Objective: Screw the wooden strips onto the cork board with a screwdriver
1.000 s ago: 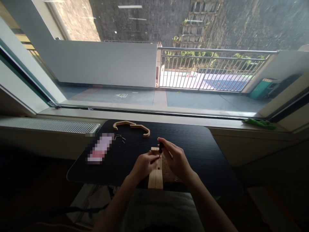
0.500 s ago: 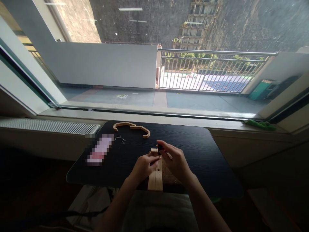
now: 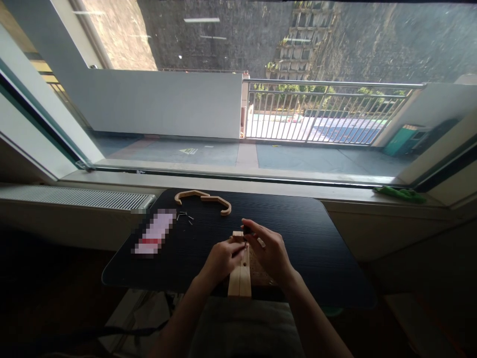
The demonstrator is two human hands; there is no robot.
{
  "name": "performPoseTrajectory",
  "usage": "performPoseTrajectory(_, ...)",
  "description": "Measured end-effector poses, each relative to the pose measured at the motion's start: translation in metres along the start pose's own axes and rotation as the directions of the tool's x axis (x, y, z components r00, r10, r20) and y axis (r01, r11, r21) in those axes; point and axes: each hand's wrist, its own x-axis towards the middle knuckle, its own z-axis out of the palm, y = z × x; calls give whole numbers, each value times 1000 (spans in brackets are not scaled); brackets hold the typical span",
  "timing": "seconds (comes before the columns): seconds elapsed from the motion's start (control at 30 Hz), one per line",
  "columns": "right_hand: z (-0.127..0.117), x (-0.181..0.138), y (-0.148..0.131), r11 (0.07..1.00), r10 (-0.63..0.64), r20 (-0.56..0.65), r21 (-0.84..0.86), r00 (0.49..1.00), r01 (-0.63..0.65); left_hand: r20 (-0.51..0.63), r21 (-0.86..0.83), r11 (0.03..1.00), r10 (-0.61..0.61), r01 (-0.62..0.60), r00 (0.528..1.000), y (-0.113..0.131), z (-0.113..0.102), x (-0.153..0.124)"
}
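Observation:
On the near part of the black table lies a pale wooden piece (image 3: pixel 239 283), made of two bars side by side with a dark round hole. My right hand (image 3: pixel 271 246) is closed on the black handle of a screwdriver (image 3: pixel 247 230), held upright over the far part of the wood. My left hand (image 3: pixel 222 258) rests across the wood, thumb and fingertips pinched at the screwdriver's lower end; what they grip is too small to make out. Beneath my right hand is a brown board (image 3: pixel 260 271), partly covered by the hand.
Two curved wooden hooks (image 3: pixel 216 199) lie at the table's (image 3: pixel 305 223) far edge. Several loose screws (image 3: pixel 185 216) are to the left, beside a blurred-out pinkish item (image 3: pixel 156 231). A radiator (image 3: pixel 78 198) and window sill border the table; a green cloth (image 3: pixel 400 194) lies on the sill.
Both hands stay at the same spot on the wood. My right fingers have shifted slightly around the screwdriver handle; the whole view has tilted a little.

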Motion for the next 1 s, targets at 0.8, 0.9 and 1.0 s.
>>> performPoseTrajectory(0.8,-1,1,-1,999,-7,64,-45,998,10,-52,-84,991,-107,102,993,2,2,-2)
performPoseTrajectory(0.9,-2,1,1,999,-22,86,-47,996,27,-53,-97,990,-112,106,992,1,2,-3)
performPoseTrajectory(1.0,-3,2,3,996,-53,100,-69,994,60,-49,-117,989,-92,86,995,0,3,-2)
